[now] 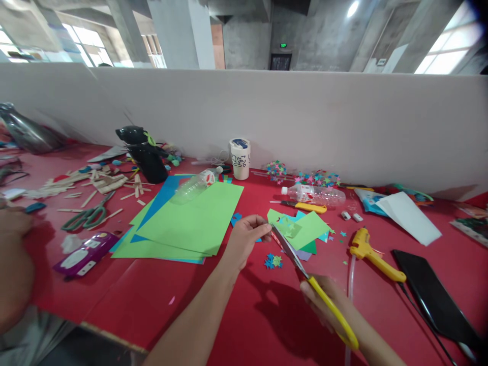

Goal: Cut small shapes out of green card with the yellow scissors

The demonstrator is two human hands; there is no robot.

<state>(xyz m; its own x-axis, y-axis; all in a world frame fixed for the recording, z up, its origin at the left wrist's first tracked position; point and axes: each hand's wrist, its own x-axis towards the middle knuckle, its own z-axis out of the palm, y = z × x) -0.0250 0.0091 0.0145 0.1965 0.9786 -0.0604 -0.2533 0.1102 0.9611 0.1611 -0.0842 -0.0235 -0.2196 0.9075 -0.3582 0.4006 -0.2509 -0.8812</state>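
Note:
My right hand (324,295) grips yellow-handled scissors (333,310), their blades pointing away and to the left. At the blade tips, my left hand (246,239) is pinched closed; whatever lies between its fingertips is too small to make out. Under and beyond the blades are cut pieces of light green paper (310,229), with blue, dark green and purple scraps around them. A small pile of blue and green paper stars (273,261) sits on the red table (244,315), between my two hands. More blue stars (236,218) lie just behind my left hand.
Large green sheets (190,218) and a clear bottle (196,184) are at left. A yellow glue gun (375,254), black phone (430,290) and yellow cutter knife (310,207) lie right. A white cup (240,158) stands behind. Another person's arm (15,269) rests far left.

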